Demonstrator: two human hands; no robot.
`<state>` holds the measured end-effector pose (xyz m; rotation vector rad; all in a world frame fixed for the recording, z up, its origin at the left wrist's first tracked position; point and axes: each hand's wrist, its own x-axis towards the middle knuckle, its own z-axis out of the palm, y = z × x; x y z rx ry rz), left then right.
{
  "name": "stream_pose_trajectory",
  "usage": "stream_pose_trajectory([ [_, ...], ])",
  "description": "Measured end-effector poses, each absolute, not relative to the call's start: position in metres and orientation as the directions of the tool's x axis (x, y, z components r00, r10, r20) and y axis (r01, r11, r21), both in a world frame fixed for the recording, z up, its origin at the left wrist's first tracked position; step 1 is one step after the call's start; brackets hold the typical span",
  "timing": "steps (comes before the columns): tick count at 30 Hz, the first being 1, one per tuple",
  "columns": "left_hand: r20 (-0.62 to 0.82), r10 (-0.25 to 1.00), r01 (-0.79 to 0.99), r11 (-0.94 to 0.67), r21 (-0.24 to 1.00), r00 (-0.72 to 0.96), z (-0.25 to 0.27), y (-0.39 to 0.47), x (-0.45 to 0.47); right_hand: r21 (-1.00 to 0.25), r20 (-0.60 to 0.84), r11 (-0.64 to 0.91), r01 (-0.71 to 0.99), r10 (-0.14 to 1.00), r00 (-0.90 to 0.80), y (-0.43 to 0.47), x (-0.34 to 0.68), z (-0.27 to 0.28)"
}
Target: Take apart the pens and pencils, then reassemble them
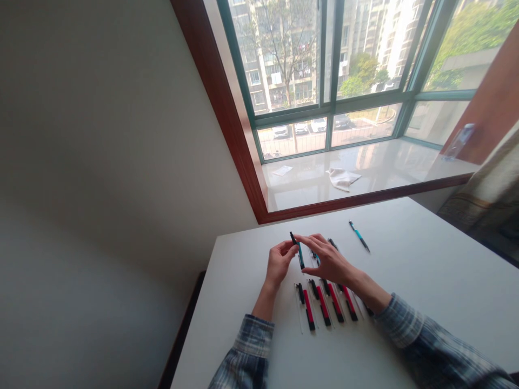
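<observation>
My left hand (280, 260) pinches a blue-and-black pen (300, 255) between thumb and fingers, above the white table. My right hand (329, 259) reaches across from the other side, its forefinger at the pen's upper end and its thumb at the lower end. Below the hands lies a row of disassembled pens: red barrels with black grips (308, 310), short black pieces (300, 293) and thin clear refills (300, 319). More blue and black pen pieces (314, 257) show partly behind my right hand, which hides the rest.
Another blue-and-black pen (359, 236) lies alone toward the table's far right. The white table (243, 254) meets a wall and a red-brown window frame (324, 207). A white cloth (343, 178) and a clear bottle (460, 141) are on the sill. A curtain (486, 183) hangs at right.
</observation>
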<state>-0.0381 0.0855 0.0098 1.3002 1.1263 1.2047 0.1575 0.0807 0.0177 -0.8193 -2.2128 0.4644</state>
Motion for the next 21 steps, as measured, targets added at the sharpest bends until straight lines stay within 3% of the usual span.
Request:
stream_pose_trajectory([
  [8,0.094,0.992,0.006,-0.095,0.995,0.082,0.008,0.088,-0.04,-0.52,0.497,0.72,0.459,0.692,-0.524,0.085,0.159,0.013],
  [16,0.196,0.96,0.02,-0.196,0.98,-0.199,0.004,0.095,-0.047,-0.437,0.486,0.69,0.578,0.721,-0.493,0.093,0.163,0.001],
  [21,0.203,0.948,0.027,-0.203,0.979,-0.247,0.003,0.096,-0.05,-0.413,0.449,0.699,0.584,0.714,-0.537,0.092,0.161,-0.003],
])
